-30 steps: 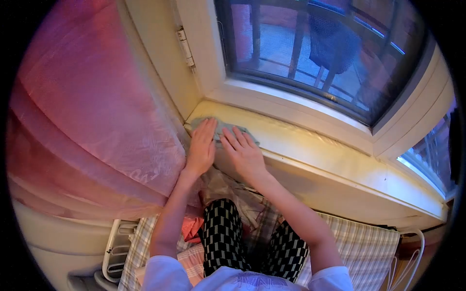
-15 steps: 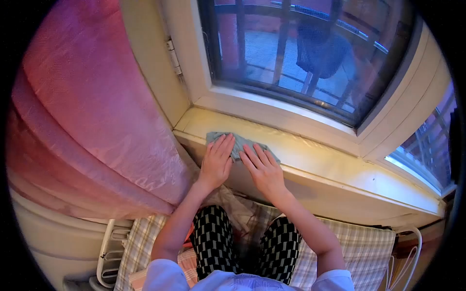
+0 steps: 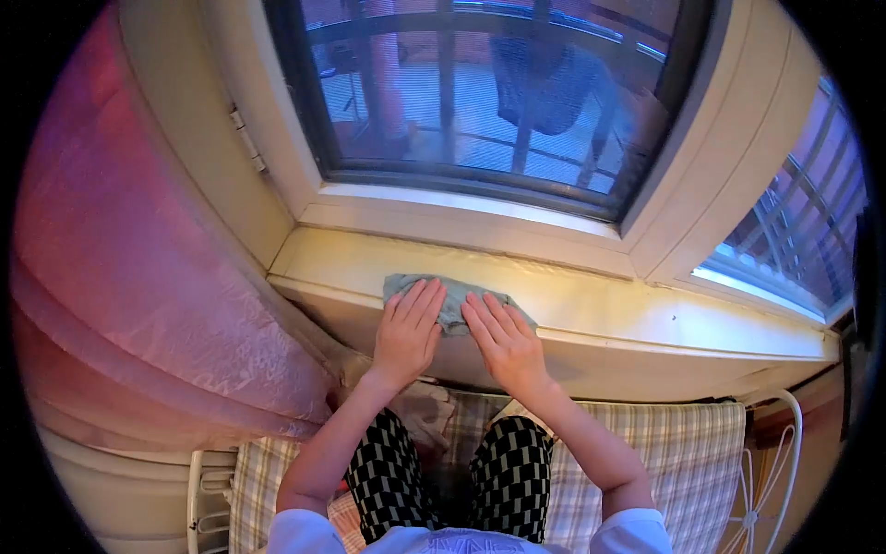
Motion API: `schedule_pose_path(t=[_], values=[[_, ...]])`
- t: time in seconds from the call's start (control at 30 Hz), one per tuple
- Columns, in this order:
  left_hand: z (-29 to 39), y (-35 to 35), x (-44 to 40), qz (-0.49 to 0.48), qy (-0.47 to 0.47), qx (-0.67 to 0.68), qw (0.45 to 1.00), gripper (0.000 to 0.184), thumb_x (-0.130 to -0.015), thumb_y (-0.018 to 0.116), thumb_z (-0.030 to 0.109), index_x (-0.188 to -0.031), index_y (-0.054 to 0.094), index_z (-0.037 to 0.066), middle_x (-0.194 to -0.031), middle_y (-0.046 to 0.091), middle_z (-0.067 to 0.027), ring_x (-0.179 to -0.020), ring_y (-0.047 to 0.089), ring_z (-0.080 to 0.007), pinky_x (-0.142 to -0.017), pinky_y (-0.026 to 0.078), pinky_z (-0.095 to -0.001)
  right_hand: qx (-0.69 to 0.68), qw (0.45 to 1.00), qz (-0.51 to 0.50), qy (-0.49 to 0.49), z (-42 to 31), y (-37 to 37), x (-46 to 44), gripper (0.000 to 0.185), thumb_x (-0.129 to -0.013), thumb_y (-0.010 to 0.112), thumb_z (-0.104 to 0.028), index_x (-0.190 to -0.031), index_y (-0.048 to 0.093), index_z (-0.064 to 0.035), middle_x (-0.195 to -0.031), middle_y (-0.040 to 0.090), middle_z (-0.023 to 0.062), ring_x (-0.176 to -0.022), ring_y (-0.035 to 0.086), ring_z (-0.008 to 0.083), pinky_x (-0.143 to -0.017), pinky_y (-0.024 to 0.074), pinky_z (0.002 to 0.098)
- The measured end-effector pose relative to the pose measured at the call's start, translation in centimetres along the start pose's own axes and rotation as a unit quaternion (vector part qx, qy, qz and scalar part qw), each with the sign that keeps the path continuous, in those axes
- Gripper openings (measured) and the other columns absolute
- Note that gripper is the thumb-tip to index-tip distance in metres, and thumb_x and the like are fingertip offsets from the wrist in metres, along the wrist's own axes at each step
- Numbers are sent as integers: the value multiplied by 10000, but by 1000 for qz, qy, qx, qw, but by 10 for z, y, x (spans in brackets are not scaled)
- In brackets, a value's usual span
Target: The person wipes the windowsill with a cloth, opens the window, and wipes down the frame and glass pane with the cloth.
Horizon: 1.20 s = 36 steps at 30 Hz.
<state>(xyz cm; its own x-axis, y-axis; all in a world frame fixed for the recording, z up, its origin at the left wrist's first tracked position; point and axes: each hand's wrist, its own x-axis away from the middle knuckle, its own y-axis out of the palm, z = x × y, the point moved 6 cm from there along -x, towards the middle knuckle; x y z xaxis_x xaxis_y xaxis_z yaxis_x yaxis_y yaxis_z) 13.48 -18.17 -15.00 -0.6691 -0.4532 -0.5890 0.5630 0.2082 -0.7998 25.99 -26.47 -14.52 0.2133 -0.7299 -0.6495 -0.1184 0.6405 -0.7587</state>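
Note:
A grey-green cloth (image 3: pixel 454 319) lies folded and a little crumpled over the front edge of the windowsill (image 3: pixel 591 312). My left hand (image 3: pixel 406 334) rests flat on its left part, fingers stretched out. On the right part lies my right hand (image 3: pixel 506 343), its fingers straight and slightly spread. Both hands press the cloth from above, with a strip of it showing between them. The underside of the cloth and parts of both thumbs are hidden.
Behind the sill stands a framed window (image 3: pixel 471 120) with bars outside. A pink curtain (image 3: pixel 175 305) hangs at the left. Below the sill are a plaid cloth (image 3: pixel 660 452) and a white metal rail (image 3: pixel 792 452). Another window (image 3: pixel 784 240) is at the right.
Both hands and the cloth have shifted right along the sill, away from its left corner. My view has turned, so the window appears farther left.

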Motion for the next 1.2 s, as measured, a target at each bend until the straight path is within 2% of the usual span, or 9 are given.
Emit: schedule_pose_path(t=[0.3,0.37,0.57,0.87,1.1,1.2], values=[[37,9,-19,9,35,20,999,506,-832,616,149,-1310,526,12,-1359,528,-136,-1252,496,-282,-1028,373,-432,-8,999,8,45,22,-23,20,436,-858,575,-83,-1287,534,-18,-1332,559,115,-1227,535,267,-989,436,381],[43,13,-22,7,43,63,997,485,-835,593,116,-1304,533,6,-1358,529,-150,-1253,495,-320,-1022,383,-466,-13,998,11,59,28,-27,26,443,-851,598,-93,-1285,538,-25,-1323,566,115,-1220,540,268,-986,438,382],[67,13,-35,10,85,78,993,472,-842,569,104,-1296,533,-19,-1332,541,-176,-1245,504,-325,-1019,401,-457,-6,996,-5,86,41,-41,35,472,-833,602,-104,-1292,532,-22,-1319,565,127,-1208,543,281,-1007,424,396],[90,27,-64,-45,105,92,989,505,-868,509,124,-1331,460,-72,-1365,481,-233,-1287,442,-356,-1065,360,-447,-16,988,-28,152,68,-52,31,426,-872,557,-157,-1268,559,1,-1311,570,154,-1220,534,305,-1036,398,419],[96,40,-81,-58,104,109,987,506,-868,498,117,-1335,452,-73,-1371,476,-237,-1293,439,-361,-1078,353,-455,-21,984,-45,171,89,-57,31,403,-903,542,-179,-1266,556,-5,-1312,567,163,-1223,528,324,-1036,402,421],[97,49,-85,-71,96,93,989,533,-866,522,187,-1332,462,-65,-1398,461,-215,-1318,420,-329,-1090,339,-434,-18,984,-31,173,94,-56,34,407,-909,541,-195,-1268,552,-4,-1308,568,164,-1221,527,330,-1038,402,422]])
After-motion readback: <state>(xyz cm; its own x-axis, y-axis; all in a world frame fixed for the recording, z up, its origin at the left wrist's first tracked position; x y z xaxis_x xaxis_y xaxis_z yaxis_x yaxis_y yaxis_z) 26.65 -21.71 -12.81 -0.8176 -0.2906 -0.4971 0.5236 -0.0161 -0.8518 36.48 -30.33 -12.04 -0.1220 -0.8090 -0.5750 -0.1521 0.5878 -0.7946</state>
